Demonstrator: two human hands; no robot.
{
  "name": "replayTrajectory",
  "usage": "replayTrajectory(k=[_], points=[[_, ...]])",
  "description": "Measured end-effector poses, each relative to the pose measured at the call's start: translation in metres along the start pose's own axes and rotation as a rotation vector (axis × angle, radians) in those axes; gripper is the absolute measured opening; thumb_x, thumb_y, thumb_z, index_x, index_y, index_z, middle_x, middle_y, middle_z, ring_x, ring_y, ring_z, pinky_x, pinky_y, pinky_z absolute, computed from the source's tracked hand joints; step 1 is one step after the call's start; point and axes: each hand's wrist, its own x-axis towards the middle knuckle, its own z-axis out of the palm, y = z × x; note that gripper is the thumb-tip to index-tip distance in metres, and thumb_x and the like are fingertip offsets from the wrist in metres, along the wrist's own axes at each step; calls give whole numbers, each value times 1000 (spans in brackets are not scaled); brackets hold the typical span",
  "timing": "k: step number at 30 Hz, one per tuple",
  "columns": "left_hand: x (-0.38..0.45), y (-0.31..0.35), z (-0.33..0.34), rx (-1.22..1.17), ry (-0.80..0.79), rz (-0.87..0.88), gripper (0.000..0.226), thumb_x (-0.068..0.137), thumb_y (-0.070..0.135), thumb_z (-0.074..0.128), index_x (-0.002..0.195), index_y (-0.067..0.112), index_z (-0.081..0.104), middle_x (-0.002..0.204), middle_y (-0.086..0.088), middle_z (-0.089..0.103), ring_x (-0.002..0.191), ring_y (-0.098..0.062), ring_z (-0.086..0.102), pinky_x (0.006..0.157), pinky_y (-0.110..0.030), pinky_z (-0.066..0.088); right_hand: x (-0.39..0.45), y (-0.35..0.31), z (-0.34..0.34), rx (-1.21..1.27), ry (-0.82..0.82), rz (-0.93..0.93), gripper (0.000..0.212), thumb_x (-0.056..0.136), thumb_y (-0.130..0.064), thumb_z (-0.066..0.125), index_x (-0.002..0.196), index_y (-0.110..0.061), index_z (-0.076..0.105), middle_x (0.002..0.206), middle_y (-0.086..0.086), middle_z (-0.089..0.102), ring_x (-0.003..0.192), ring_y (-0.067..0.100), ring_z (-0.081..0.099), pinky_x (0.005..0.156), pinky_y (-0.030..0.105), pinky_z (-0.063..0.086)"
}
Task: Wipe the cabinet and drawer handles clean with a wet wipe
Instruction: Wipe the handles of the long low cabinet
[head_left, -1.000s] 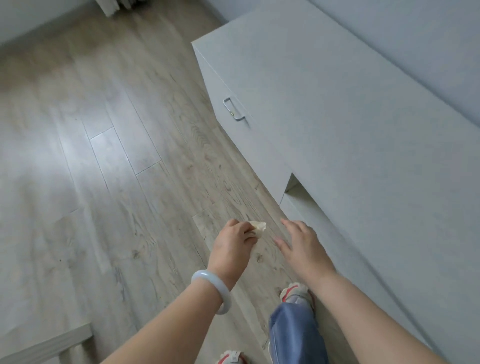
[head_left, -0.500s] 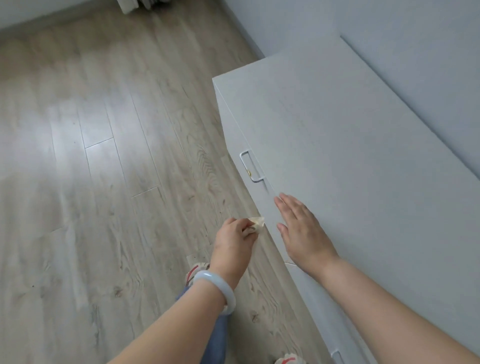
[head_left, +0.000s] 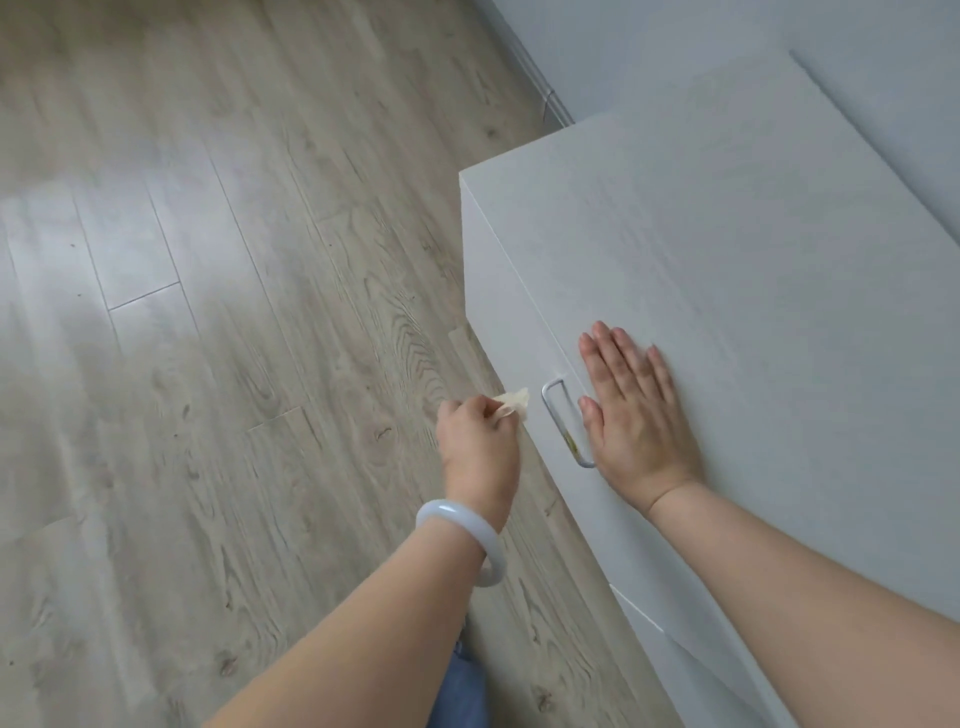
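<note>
Now flat, fingers straight and together, on the pale grey cabinet (head_left: 727, 291) top at centre right instead of hovering: right hand (head_left: 631, 410); left hand (head_left: 480, 441) pinching crumpled whitish wet wipe (head_left: 511, 402) just beside silver metal handle (head_left: 566, 423), probably wiped next; no writing legible.

A pale grey cabinet (head_left: 753, 270) fills the right half of the frame, its flat top running from the lower right up toward the wall at the upper right. The right hand (head_left: 631, 410) lies flat on that top near its front edge, fingers straight and together. The cabinet stands on a grey wood-grain plank floor (head_left: 208, 338), which covers the left and centre of the frame.
</note>
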Motion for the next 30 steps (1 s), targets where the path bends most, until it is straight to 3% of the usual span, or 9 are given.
replayTrajectory(k=[6,10,12,14,16,21,24,26,30], points=[[34,12,17,-69,-20,-5,8,92,17,54,95,13,60,102,4,56,88,-14,55,72,-25,44,3,-2,3,-13,-1,-11,57,96,-30,28,150,-11,23,158,4,18,146,19,15,117,47,16],[41,23,19,-218,-267,-8,14,91,28,58,93,24,71,81,5,69,70,-10,62,63,-25,51,3,2,2,-14,4,-15,57,97,-30,26,151,-11,22,159,4,17,147,19,13,117,48,16],[46,23,17,-315,-334,-106,25,94,31,54,90,20,76,86,1,74,81,-13,66,77,-27,53,3,2,2,-14,3,-17,57,97,-30,26,151,-11,21,159,4,16,147,19,13,117,48,16],[52,19,14,-434,-344,-209,27,92,31,54,89,17,77,93,-4,75,96,-22,68,92,-38,53,3,0,2,-1,2,-12,57,97,-31,26,151,-11,21,159,3,16,147,19,12,117,48,16],[57,15,12,-480,-335,-249,19,90,23,59,93,14,76,99,-11,73,99,-30,67,95,-43,52,3,0,3,8,15,-12,57,97,-31,26,151,-11,22,159,3,17,147,19,13,117,48,15],[55,15,12,-441,-444,-249,16,83,8,73,98,3,72,98,-17,72,84,-20,66,84,-29,54,3,1,5,11,35,-12,57,96,-30,27,150,-11,23,158,3,18,146,19,14,118,47,14],[54,16,16,-461,-398,-257,9,79,8,76,85,5,71,92,-14,71,80,-18,66,81,-28,54,2,1,6,9,45,-14,57,96,-31,27,150,-11,24,158,3,19,146,19,15,118,47,14],[52,15,20,-494,-352,-259,9,78,7,77,78,8,68,89,-14,71,78,-18,67,85,-36,57,3,1,6,6,46,-15,58,96,-31,27,150,-11,23,158,3,18,146,19,14,118,47,14],[46,9,27,-482,-242,-167,10,77,9,78,77,9,68,76,-10,67,70,-18,65,81,-38,57,3,1,6,1,49,-17,58,96,-31,28,150,-11,23,158,4,19,146,19,15,118,47,14]])
